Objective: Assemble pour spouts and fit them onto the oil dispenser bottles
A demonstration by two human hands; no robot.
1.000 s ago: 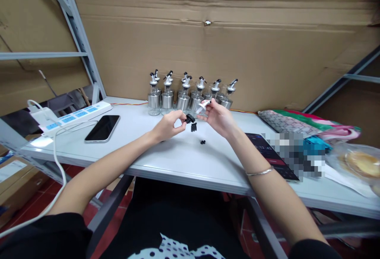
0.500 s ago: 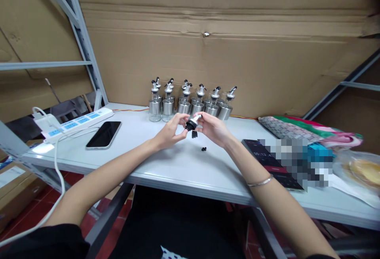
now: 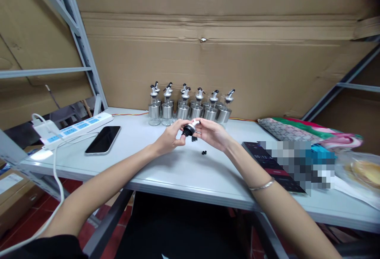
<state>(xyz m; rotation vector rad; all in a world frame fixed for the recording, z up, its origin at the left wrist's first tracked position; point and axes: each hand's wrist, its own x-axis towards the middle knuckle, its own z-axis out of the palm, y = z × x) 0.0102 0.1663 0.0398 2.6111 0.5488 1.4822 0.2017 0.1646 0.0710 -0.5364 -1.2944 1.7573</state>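
Since the earlier frame, the black pourer cap (image 3: pixel 188 130) has been closed in on by both sides; it is pinched between left hand (image 3: pixel 169 138) and right hand (image 3: pixel 212 133) above the tabletop (image 3: pixel 166 164), bottles (image 3: pixel 190 106) at 12 o'clock; no writing is legible

A second ago the left hand (image 3: pixel 170 137) and right hand (image 3: pixel 213 132) were apart — the left pinching a round black stopper ring (image 3: pixel 187 131), the right a small white-and-silver pourer spout (image 3: pixel 195 124). Now both hands meet, the two parts pressed together between their fingertips.
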